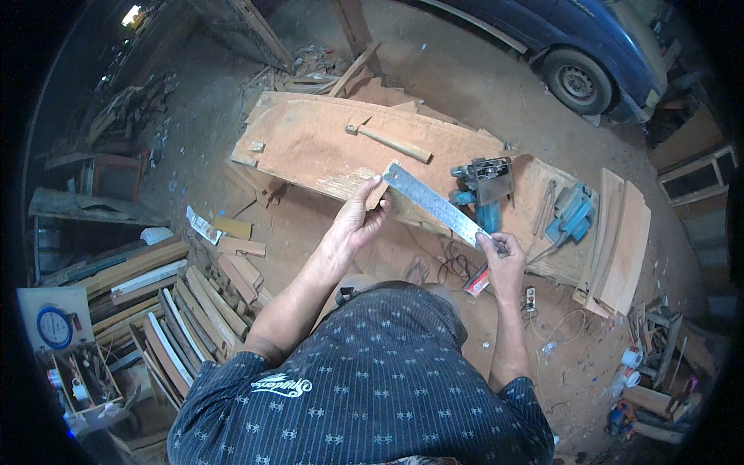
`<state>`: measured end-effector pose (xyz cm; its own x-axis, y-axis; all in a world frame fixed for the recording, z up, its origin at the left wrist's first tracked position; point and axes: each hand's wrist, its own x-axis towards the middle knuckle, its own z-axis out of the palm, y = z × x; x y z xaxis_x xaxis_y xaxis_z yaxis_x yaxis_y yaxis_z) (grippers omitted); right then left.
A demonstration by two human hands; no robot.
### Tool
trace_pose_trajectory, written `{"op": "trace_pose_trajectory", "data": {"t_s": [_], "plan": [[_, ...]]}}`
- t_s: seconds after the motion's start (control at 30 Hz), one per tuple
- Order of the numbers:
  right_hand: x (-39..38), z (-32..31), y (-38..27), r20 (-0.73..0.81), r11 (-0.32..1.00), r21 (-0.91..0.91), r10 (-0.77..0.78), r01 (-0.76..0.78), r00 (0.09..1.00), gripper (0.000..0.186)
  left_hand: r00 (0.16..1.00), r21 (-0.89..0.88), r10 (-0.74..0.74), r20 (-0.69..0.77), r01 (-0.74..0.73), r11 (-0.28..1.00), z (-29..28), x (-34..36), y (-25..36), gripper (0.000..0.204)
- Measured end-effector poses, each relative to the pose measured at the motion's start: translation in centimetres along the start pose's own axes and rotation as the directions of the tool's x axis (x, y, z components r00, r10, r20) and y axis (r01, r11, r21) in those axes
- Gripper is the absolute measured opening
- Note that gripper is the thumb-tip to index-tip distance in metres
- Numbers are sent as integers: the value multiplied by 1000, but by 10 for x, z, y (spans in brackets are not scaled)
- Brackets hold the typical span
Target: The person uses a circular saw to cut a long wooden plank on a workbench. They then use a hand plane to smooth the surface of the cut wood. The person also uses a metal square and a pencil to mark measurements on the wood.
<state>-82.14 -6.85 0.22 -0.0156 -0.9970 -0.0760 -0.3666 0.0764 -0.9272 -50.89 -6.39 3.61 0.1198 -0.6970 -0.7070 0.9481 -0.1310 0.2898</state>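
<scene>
A steel ruler (435, 203) stretches slantwise between my hands, above the near edge of a wooden workbench (310, 128). My left hand (359, 217) is closed on a small wood piece (377, 195) by the ruler's far left end; the thumb is up and the fingers curl under. My right hand (504, 260) grips the near right end of the ruler. Just below that hand shows a red and white object (477, 281); whether the hand holds it I cannot tell. A hammer (387, 141) with a wooden handle lies on the bench beyond the ruler.
A power tool (484, 186) and a blue power tool (572, 215) sit on the bench's right part. Curved boards (620, 240) lean at its right end. Stacked timber (182, 325) fills the left. Cables (457, 263) lie below the bench; a blue vehicle (577, 46) stands behind.
</scene>
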Motion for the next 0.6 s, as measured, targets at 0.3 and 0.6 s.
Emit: {"op": "trace_pose_trajectory", "data": {"t_s": [0.3, 0.6], "plan": [[-5, -1, 1, 4, 999, -49, 7, -6, 1000, 30, 1000, 51, 6, 2, -6, 999, -1, -3, -2, 28], [26, -46, 125, -298, 964, 229, 202, -136, 933, 28, 984, 527, -172, -53, 174, 832, -73, -40, -17, 36]]}}
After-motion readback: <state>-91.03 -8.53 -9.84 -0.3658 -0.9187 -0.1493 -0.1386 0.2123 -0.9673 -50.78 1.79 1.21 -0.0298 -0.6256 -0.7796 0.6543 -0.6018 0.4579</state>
